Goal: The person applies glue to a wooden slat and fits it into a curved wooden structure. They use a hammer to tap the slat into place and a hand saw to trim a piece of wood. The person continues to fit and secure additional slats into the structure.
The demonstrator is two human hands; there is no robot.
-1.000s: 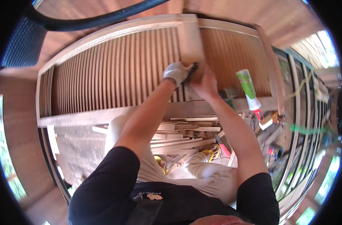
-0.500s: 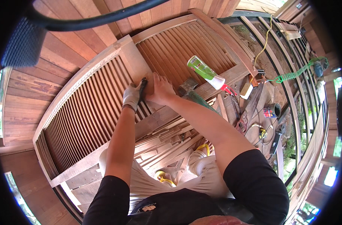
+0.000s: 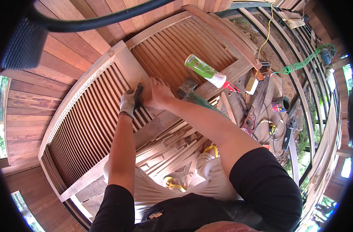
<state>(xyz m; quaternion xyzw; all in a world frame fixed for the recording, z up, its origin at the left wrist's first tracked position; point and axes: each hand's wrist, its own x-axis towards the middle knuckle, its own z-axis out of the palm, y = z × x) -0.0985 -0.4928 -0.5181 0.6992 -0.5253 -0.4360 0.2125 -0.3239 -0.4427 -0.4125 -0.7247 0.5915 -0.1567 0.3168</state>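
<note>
A large wooden louvre panel (image 3: 145,69) with two bays of slats lies before me. My left hand (image 3: 128,103), in a pale glove with a dark palm side, rests on slats (image 3: 103,92) beside the panel's middle rail. Its dark-coated thumb stands apart from the fingers, whose tips are partly hidden. Bare, my right hand (image 3: 160,94) lies on the rail with fingers stretched out, close to the left. Just right of it, a hammer (image 3: 188,87) with a green handle rests on the panel. Beyond lies a green-and-white glue bottle (image 3: 205,71) with a red nozzle.
Loose wooden strips (image 3: 164,145) are piled between the panel and my legs. On the right are a handsaw (image 3: 257,108), an open can (image 3: 281,104), a pale block (image 3: 252,86), cords and a coiled green hose (image 3: 304,63). A dark hanging cable (image 3: 106,24) crosses the top left.
The view has shifted slightly, so the panel and bottle appear a little farther left. My hands stay at the middle rail in nearly the same pose.
</note>
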